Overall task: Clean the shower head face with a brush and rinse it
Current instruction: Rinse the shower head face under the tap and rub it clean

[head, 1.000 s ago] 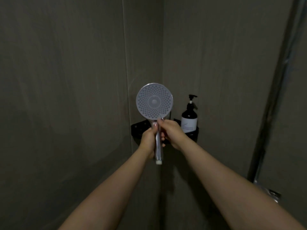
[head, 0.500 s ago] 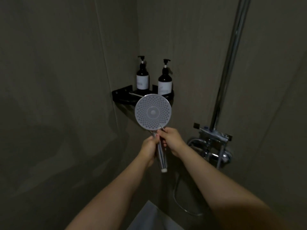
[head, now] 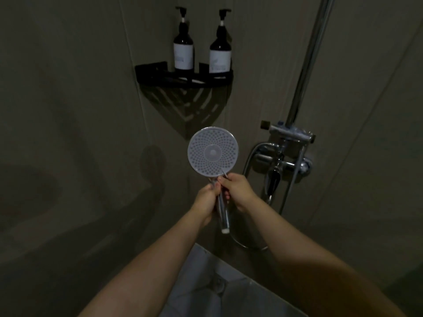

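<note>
Picking at the round grey perforated shower head (head: 212, 154) face: left hand (head: 207, 200) grips its chrome handle; right hand (head: 238, 191) pinches a thin pale brush (head: 223, 173); advise short, light strokes across nozzles.

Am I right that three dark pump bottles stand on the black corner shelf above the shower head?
Not quite: the head view shows two dark pump bottles on the black corner shelf, above the round grey shower head.

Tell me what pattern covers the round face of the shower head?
Rings of small holes around a plain central disc, on the pale grey shower head; seen in the head view.
</note>
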`<state>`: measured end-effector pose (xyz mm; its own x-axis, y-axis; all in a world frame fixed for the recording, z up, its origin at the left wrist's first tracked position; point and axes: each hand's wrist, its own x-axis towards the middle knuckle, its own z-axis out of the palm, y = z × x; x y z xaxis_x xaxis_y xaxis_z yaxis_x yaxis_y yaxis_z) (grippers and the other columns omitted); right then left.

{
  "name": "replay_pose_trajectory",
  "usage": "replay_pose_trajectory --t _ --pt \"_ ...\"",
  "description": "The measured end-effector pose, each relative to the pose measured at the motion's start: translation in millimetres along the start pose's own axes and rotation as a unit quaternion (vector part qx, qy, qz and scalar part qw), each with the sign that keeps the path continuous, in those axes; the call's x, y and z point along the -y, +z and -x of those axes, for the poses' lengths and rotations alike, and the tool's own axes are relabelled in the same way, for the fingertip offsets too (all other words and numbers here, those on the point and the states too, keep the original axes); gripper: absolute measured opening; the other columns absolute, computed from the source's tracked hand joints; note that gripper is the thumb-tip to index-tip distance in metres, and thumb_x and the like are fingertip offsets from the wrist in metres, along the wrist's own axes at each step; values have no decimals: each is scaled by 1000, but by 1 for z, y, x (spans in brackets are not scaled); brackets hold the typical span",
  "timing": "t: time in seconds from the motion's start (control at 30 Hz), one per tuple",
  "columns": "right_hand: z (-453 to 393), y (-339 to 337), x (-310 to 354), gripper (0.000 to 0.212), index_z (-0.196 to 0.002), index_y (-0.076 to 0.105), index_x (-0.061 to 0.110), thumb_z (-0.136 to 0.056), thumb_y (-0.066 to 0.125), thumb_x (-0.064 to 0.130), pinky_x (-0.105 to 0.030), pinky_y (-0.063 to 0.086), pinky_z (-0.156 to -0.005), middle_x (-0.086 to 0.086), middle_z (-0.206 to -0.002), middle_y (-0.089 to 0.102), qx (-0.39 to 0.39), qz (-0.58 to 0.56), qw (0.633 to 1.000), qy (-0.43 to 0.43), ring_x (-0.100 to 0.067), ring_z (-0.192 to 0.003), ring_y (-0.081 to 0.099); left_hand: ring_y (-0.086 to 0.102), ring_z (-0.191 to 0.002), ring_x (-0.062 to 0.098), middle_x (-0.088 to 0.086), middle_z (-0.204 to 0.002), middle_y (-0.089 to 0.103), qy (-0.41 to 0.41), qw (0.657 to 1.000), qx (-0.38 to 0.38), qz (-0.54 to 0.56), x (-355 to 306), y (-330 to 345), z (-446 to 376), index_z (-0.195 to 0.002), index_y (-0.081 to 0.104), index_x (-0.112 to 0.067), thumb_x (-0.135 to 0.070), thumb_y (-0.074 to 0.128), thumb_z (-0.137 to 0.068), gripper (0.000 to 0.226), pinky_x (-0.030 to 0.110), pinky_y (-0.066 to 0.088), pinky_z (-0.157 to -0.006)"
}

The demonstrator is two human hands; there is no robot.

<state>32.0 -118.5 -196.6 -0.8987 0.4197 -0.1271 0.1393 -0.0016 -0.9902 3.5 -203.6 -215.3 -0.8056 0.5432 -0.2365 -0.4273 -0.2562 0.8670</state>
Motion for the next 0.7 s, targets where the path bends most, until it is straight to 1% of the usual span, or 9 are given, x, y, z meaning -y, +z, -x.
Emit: replay_pose_trajectory --t 0.1,0.13,0.23,0.3,0.37,0.4,0.5,0.6,0.7 --pt "-11 -8 -33 26 -70 54 14 -95 49 12 -15 32 -35 6 -35 50 7 8 1000 -14 0 -29 39 59 -71 14 6 -81 61 4 1000 1 -5 30 -8 -12 -100 58 -12 -12 36 -99 21 22 52 -66" --pt "-15 -12 -44 27 -68 52 14 -95 49 12 -16 32 -35 6 -33 48 12 12 1000 -19 0 -29 39 59 -71 13 6 -81 62 4 1000 5 -11 40 -11 -17 -100 58 -13 -12 37 -99 22 23 52 -66" --pt "-29 -27 -77 30 -66 50 14 -95 49 11 -17 35 -34 5 -32 48 23 26 999 -40 -2 -28 40 56 -72 15 8 -80 59 13 1000 20 -18 72 -15 -33 -97 58 -12 -10 36 -99 22 28 49 -74" --pt "-41 -35 -98 29 -66 51 14 -95 49 11 -18 37 -35 5 -33 49 25 37 998 -54 -2 -29 41 55 -72 15 8 -80 58 23 999 24 -16 90 -17 -46 -100 57 -11 -10 36 -99 22 28 48 -77" --pt "-53 -41 -119 28 -67 51 13 -95 50 12 -20 38 -36 4 -35 49 23 49 996 -67 -3 -30 42 55 -75 16 8 -81 59 30 999 26 -15 110 -19 -60 -98 58 -12 -11 37 -99 21 30 49 -80" --pt "-58 -44 -129 28 -66 51 13 -95 51 12 -20 37 -37 3 -39 49 20 52 996 -76 -4 -30 41 55 -74 16 7 -81 59 36 999 27 -16 119 -21 -66 -98 58 -12 -10 37 -99 21 29 49 -79" --pt "-71 -51 -160 29 -66 50 11 -95 50 10 -20 37 -36 -7 -49 43 16 47 994 -97 -6 -30 40 53 -68 14 7 -75 56 60 997 29 -26 149 -28 -87 -96 57 -12 -10 36 -100 22 26 49 -70" --pt "-81 -56 -187 27 -68 49 9 -95 49 9 -20 36 -34 -10 -52 41 27 36 993 -113 -6 -28 39 53 -63 13 6 -70 56 84 995 34 -32 175 -36 -102 -88 57 -13 -10 36 -99 23 26 48 -68" --pt "-87 -55 -206 26 -69 49 9 -95 49 9 -18 37 -32 -10 -55 42 18 50 990 -127 -3 -28 40 58 -52 8 2 -62 61 105 993 36 -28 195 -42 -110 -86 57 -13 -11 36 -100 25 25 50 -62"
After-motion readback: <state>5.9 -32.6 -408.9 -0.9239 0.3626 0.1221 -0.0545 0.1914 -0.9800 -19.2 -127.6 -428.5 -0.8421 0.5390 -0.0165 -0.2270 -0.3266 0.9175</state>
